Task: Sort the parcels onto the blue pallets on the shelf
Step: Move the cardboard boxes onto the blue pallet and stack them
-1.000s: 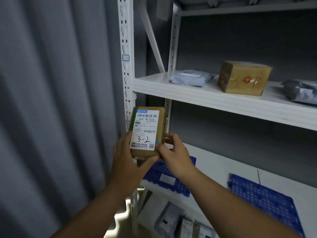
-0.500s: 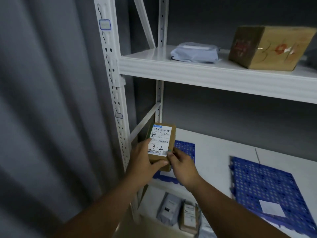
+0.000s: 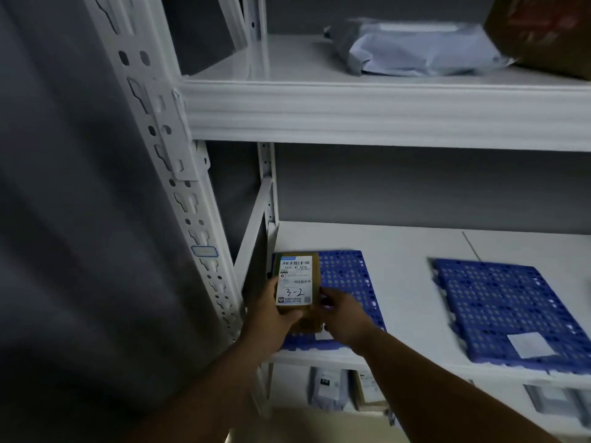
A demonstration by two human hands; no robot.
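Observation:
A small brown cardboard parcel [image 3: 295, 282] with a white label marked "3-2" is held over the left blue pallet [image 3: 348, 279] on the middle shelf. My left hand [image 3: 271, 314] grips its lower left side, thumb across the bottom edge. My right hand [image 3: 342, 311] pinches its lower right edge. Whether the parcel touches the pallet I cannot tell. A second blue pallet [image 3: 499, 308] with a white tag lies to the right, with nothing on it.
The white shelf upright [image 3: 179, 174] stands just left of my hands, a grey curtain [image 3: 70, 219] beyond it. On the upper shelf [image 3: 383, 113] lie a grey mailer bag [image 3: 412, 49] and a brown box [image 3: 550, 30]. Several parcels [image 3: 329, 388] sit on the lower shelf.
Both hands have carried the parcel down and forward from beside the upright to over the left blue pallet. The view has moved closer to the shelf.

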